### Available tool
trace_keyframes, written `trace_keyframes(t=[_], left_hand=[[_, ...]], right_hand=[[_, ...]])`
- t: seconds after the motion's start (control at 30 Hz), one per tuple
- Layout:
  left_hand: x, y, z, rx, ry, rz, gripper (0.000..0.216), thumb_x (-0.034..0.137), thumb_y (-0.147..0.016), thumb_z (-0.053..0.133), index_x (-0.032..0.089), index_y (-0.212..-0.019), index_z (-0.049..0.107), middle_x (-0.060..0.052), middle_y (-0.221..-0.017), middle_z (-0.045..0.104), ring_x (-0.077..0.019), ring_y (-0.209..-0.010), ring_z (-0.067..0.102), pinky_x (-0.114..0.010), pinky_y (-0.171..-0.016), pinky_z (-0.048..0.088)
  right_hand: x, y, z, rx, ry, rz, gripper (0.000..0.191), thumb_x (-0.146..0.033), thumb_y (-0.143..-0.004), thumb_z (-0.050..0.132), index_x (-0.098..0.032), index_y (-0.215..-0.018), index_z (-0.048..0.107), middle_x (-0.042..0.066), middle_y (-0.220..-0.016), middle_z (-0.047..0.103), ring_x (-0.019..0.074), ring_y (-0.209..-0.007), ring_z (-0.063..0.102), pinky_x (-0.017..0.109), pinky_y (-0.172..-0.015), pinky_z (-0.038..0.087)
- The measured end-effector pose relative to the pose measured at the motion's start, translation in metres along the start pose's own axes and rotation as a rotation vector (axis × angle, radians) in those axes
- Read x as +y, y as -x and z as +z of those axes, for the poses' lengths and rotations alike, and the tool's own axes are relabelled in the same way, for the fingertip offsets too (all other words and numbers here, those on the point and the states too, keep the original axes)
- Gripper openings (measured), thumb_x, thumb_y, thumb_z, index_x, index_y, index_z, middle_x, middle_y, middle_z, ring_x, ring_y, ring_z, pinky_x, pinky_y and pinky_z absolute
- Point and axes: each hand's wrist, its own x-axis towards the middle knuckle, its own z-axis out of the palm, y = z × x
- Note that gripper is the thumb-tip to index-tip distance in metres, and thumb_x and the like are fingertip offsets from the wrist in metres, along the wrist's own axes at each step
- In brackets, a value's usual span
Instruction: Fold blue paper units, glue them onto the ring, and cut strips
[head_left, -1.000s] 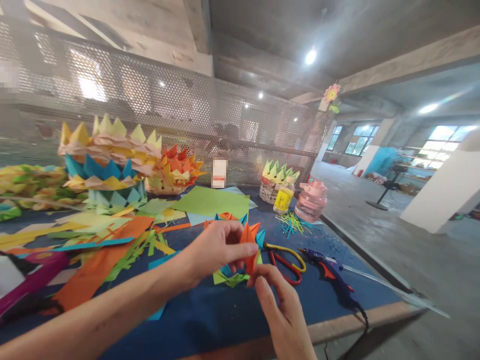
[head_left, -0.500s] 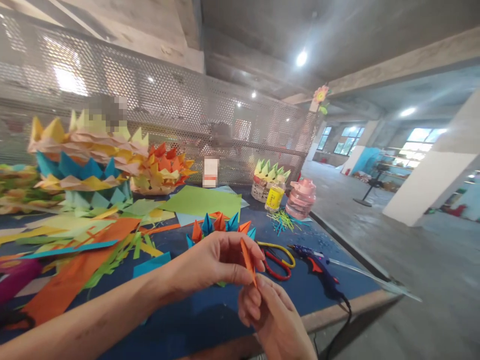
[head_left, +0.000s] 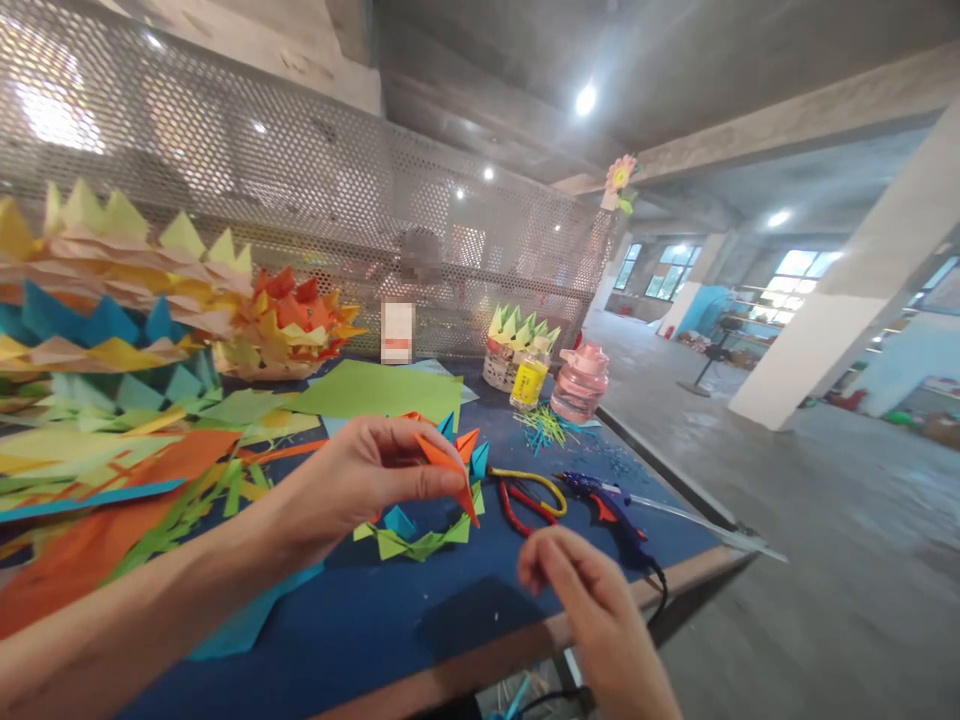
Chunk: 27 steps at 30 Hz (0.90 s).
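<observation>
My left hand (head_left: 367,475) pinches a folded orange paper piece (head_left: 450,457) between thumb and fingers, above the table. Below and behind it lies a ring of folded paper points (head_left: 424,545), green at the front, with blue and orange points standing on its far side; my left hand hides part of it. My right hand (head_left: 592,595) is apart from the paper, near the table's front edge, its fingers curled in with nothing visible in them. Just beyond it lie scissors with red and yellow handles (head_left: 556,492) and a dark blue glue gun (head_left: 619,520).
Green paper sheets (head_left: 375,392) and orange strips (head_left: 82,530) cover the table's left and back. Stacked paper baskets (head_left: 112,350) stand at left. A yellow-labelled bottle (head_left: 529,380) and a pink bottle (head_left: 581,385) stand at the back right. A mesh screen (head_left: 300,190) rises behind.
My right hand has let go of the orange paper piece and moved right and down. My left hand keeps it and has moved left. The view has turned slightly right.
</observation>
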Motion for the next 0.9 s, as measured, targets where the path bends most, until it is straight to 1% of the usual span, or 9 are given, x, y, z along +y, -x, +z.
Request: trace_keyframes(t=[0.07,0.13,0.2,0.27,0.37,0.47,0.6,0.7,0.9], left_hand=[[0.009,0.000,-0.005,0.056,-0.005,0.017,0.008,0.029,-0.065,0.076,0.022,-0.065,0.073,0.002,-0.067,0.070,-0.0093,-0.061,0.057,-0.020,-0.060,0.045],[0.014,0.000,-0.009,0.090,-0.009,0.027,0.008,0.030,-0.065,0.076,0.022,-0.065,0.073,0.003,-0.064,0.071,-0.0077,-0.056,0.055,-0.019,-0.056,0.043],[0.016,-0.001,-0.013,0.122,-0.015,0.033,0.008,0.029,-0.064,0.076,0.022,-0.066,0.074,0.004,-0.061,0.070,-0.0064,-0.054,0.052,-0.018,-0.053,0.041],[0.014,-0.003,-0.015,0.138,-0.028,0.037,0.008,0.028,-0.065,0.076,0.021,-0.067,0.074,0.004,-0.061,0.069,-0.0057,-0.054,0.052,-0.018,-0.052,0.040],[0.010,-0.006,-0.017,0.143,-0.066,0.015,0.009,0.029,-0.067,0.075,0.020,-0.069,0.074,0.003,-0.066,0.071,-0.0056,-0.055,0.052,-0.018,-0.053,0.040],[0.007,-0.008,-0.019,0.161,-0.091,-0.022,0.011,0.031,-0.067,0.075,0.020,-0.071,0.074,0.002,-0.069,0.073,-0.0059,-0.057,0.052,-0.018,-0.056,0.040],[0.006,-0.009,-0.020,0.133,-0.103,-0.017,0.011,0.032,-0.068,0.074,0.021,-0.069,0.074,0.002,-0.069,0.073,-0.0072,-0.061,0.055,-0.018,-0.060,0.042],[0.005,-0.008,-0.020,0.106,-0.116,-0.023,0.012,0.032,-0.069,0.073,0.020,-0.068,0.073,0.001,-0.070,0.074,-0.0096,-0.067,0.059,-0.021,-0.067,0.044],[0.004,-0.010,-0.022,0.116,-0.129,-0.034,0.013,0.033,-0.069,0.073,0.020,-0.069,0.073,0.000,-0.072,0.074,-0.0111,-0.069,0.061,-0.023,-0.071,0.045]], right_hand=[[0.004,0.000,-0.029,0.233,0.235,-0.027,0.028,-0.047,-0.081,0.061,-0.021,-0.081,0.070,0.002,-0.077,0.069,0.0168,-0.074,0.061,0.025,-0.069,0.046],[0.009,0.001,-0.055,0.414,0.447,-0.035,0.034,-0.055,-0.073,0.066,-0.021,-0.076,0.071,0.003,-0.078,0.071,0.0189,-0.070,0.062,0.027,-0.067,0.047],[0.015,0.003,-0.076,0.502,0.650,0.016,0.044,-0.066,-0.070,0.060,-0.022,-0.066,0.067,0.003,-0.068,0.068,0.0199,-0.062,0.060,0.030,-0.062,0.046],[0.020,0.003,-0.090,0.556,0.889,0.078,0.057,-0.076,-0.071,0.046,-0.023,-0.057,0.059,0.004,-0.061,0.063,0.0222,-0.059,0.058,0.034,-0.061,0.043],[0.024,0.001,-0.100,0.523,1.114,0.206,0.064,-0.078,-0.077,0.027,-0.024,-0.064,0.058,0.009,-0.075,0.066,0.0297,-0.075,0.060,0.039,-0.065,0.042],[0.025,-0.006,-0.100,0.446,1.138,0.368,0.057,-0.070,-0.083,0.029,-0.023,-0.079,0.060,0.011,-0.088,0.068,0.0310,-0.084,0.062,0.038,-0.067,0.042],[0.027,-0.020,-0.098,0.365,1.138,0.409,0.041,-0.060,-0.082,0.046,-0.021,-0.083,0.062,0.010,-0.083,0.069,0.0309,-0.084,0.064,0.036,-0.067,0.040],[0.027,-0.028,-0.100,0.299,1.127,0.403,0.031,-0.051,-0.079,0.053,-0.022,-0.070,0.061,0.009,-0.075,0.068,0.0303,-0.078,0.063,0.034,-0.063,0.037],[0.022,-0.031,-0.107,0.253,0.967,0.408,0.018,-0.036,-0.069,0.059,-0.023,-0.057,0.055,0.000,-0.054,0.056,0.0213,-0.061,0.056,0.029,-0.057,0.031]])
